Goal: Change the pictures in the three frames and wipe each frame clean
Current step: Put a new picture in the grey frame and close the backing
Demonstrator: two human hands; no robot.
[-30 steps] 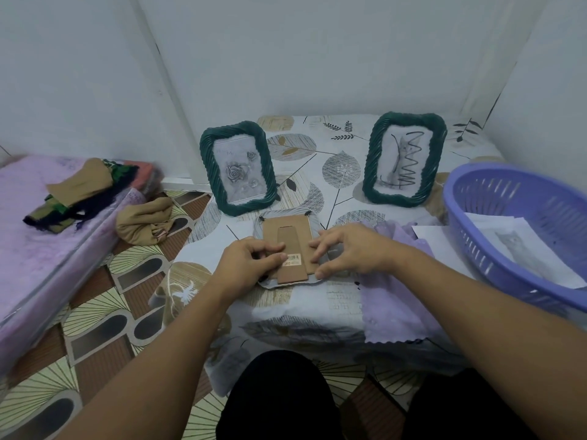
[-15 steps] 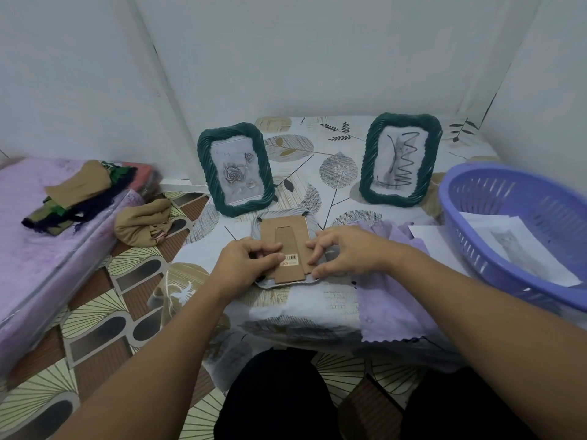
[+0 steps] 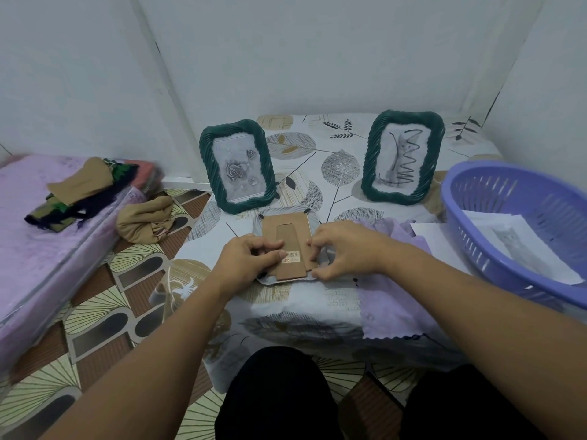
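A frame (image 3: 287, 249) lies face down on the tabletop (image 3: 317, 300), its brown cardboard back up and the fold-out stand with a small barcode sticker pointing toward the person. Both hands are on it. The left hand (image 3: 246, 258) sits at the frame's left edge, fingers curled, thumb pressed across onto the cardboard stand beside the sticker. The right hand (image 3: 344, 249) works the frame's right edge, fingers bent and fingertips (image 3: 313, 254) pinching at the side of the backing; what exactly they have hold of there cannot be made out.

Behind the face-down frame, to its left, a green twisted-rim frame (image 3: 236, 166) stands upright showing a grey rose picture. Behind it to the right, a second green frame (image 3: 402, 158) stands upright with a grey cat-and-squiggle drawing. Just right of the face-down frame, partly under the right wrist, a lilac cloth (image 3: 394, 300) is spread and hangs over the tabletop's front edge. Farther right of it sits a purple basket (image 3: 521, 217) with a printed sheet (image 3: 521, 246) inside, and another sheet (image 3: 428, 231) lies between cloth and basket.

Well left of the frame, on the patterned floor, lies a tan bundle of cloth (image 3: 146, 220), and beyond it a pink mattress (image 3: 35, 249) carries a heap of clothes (image 3: 82, 188).
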